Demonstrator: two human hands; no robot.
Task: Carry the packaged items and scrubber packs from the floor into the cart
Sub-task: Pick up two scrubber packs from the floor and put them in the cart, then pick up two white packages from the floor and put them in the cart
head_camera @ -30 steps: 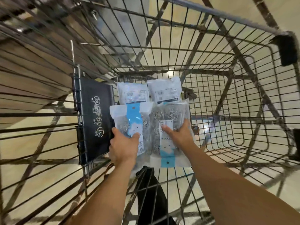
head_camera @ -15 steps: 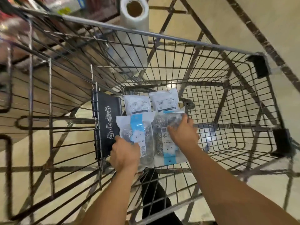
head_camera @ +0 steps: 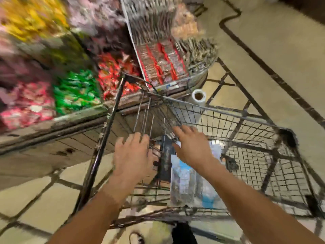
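The frame is blurred by head motion. Clear scrubber packs (head_camera: 184,184) with blue strips lie flat on the floor of the wire cart (head_camera: 246,118), beside a black flap (head_camera: 166,159). My left hand (head_camera: 133,157) hovers above the cart's left side, fingers spread and holding nothing. My right hand (head_camera: 191,147) is raised over the packs, fingers straight, also holding nothing. The white packaged items behind the scrubber packs are mostly hidden by my right hand.
A store shelf (head_camera: 52,118) stacked with red, green and yellow packets runs along the left. A wire display basket (head_camera: 168,67) of goods and a plastic-bag roll (head_camera: 198,96) stand beyond the cart's front. Tiled floor (head_camera: 263,50) stretches to the right.
Both hands have let go of the scrubber packs and lifted up out of the cart. The view has swung upward, bringing the shelves into sight.
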